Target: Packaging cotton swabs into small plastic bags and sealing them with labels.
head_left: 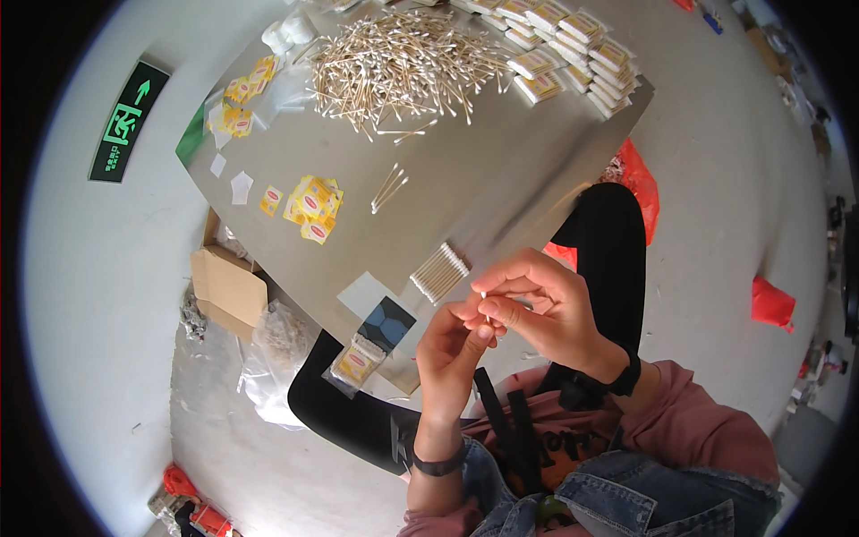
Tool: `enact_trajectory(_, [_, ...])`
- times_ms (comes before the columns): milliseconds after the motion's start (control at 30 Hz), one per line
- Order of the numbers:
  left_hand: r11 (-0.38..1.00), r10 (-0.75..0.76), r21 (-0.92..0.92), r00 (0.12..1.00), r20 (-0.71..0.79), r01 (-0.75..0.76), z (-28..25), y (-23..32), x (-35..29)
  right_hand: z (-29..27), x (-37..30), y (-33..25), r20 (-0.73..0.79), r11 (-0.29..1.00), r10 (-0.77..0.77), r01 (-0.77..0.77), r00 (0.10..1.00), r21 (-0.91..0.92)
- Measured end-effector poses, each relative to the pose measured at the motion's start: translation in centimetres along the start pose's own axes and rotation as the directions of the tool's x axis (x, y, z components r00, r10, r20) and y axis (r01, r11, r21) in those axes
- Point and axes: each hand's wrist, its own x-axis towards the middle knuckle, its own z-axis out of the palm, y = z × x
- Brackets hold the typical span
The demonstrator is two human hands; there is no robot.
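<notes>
Close together over the table's near edge, my left hand (451, 347) and my right hand (548, 309) pinch a cotton swab (484, 296) between their fingertips. Its white tip shows; the fingers hide much of the stick. Just beyond the hands lies a neat row of cotton swabs (439, 274), side by side. A filled clear packet with a yellow label (356, 362) sits at the near left edge, against a dark blue patterned card (387, 324). A few loose swabs (389, 189) rest mid-table.
A big heap of cotton swabs (403, 67) covers the far side of the grey table (501, 170). Packed swab packets (573, 49) are stacked at far right. Yellow labels (313, 208) lie at left. A cardboard box (230, 285) and a plastic bag (279, 345) stand beside the table.
</notes>
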Motion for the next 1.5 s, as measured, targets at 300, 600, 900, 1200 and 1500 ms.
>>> enact_trajectory(300, [0.969,0.041,0.248,0.99,-0.136,-0.006,0.1,0.7,0.1,-0.7,0.2,0.7,-0.006,0.998,0.066,-0.066,0.998,-0.015])
enact_trajectory(600, [0.119,0.573,0.987,0.819,0.019,-0.106,-9.4,-2.3,8.9,-4.9,0.4,2.1,-0.223,0.99,0.116,-0.13,0.968,-0.05])
enact_trajectory(900, [0.281,0.45,0.947,0.893,0.016,-0.158,-8.9,-3.4,6.9,-4.1,1.8,4.3,-0.239,0.985,0.155,-0.17,0.959,-0.042])
enact_trajectory(1200, [0.447,0.445,0.894,0.864,-0.234,0.012,-9.3,-3.5,4.6,-1.3,4.8,8.8,0.028,0.803,-0.049,0.056,0.998,-0.593])
enact_trajectory(1500, [0.342,0.47,0.94,0.869,-0.156,-0.016,-9.4,-3.6,5.9,-1.2,4.3,9.9,0.01,0.793,-0.015,0.018,1.0,-0.609])
